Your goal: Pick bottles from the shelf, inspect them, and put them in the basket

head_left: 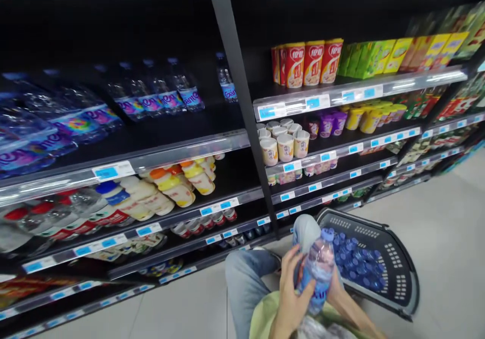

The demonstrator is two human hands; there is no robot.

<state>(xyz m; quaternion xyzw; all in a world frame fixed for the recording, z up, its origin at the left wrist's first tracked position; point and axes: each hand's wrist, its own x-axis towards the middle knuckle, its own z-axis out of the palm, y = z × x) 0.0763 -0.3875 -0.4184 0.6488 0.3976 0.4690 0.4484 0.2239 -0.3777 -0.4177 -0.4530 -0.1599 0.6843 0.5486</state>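
Left hand [290, 291] of mine is wrapped round a clear Ganten water bottle [320, 271], thumb across its label; my right hand [334, 283] is against the bottle's other side, mostly hidden behind it, so I can't tell how those fingers are set. The bottle is above my lap, blue cap up and slightly tilted. Just beyond it, to my right, a dark plastic shopping basket [412, 273] holds many blue-capped bottles [358, 260]. More Ganten bottles [159, 96] line a shelf [197, 149] ahead on my left.

As I judge it, the smooth plastic could slide down if my left hand slackens, landing in my lap or on the tiled floor [189, 306]. Squeezing hard might dent the thin wall. Swinging my right elbow outward could knock the basket, and its close-packed bottles might topple.
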